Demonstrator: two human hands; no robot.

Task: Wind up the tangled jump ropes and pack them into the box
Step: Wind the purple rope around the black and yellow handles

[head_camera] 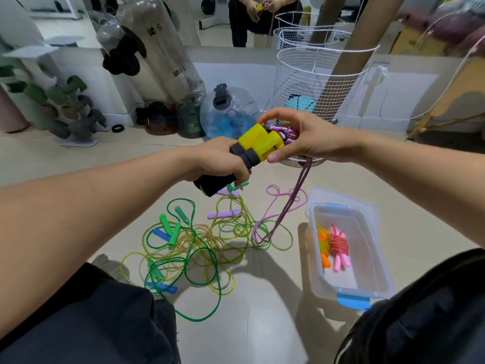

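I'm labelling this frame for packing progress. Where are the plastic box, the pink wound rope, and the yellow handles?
plastic box (353, 302), head view, blue front latch.
pink wound rope (339, 245), head view, wrapped middle.
yellow handles (258, 143), head view, yellow top section.

Yellow and black in my grip, a bright tangle below

My left hand (223, 164) holds yellow-and-black handles (252, 151); my right hand (301, 135) bunches a pink-and-purple speckled rope (282, 134). At 6 o'clock lie green and yellow ropes (194, 248) with green, blue and lilac handles. At 4 o'clock, a clear box (367, 258) with blue clips holds orange and pink bundles.
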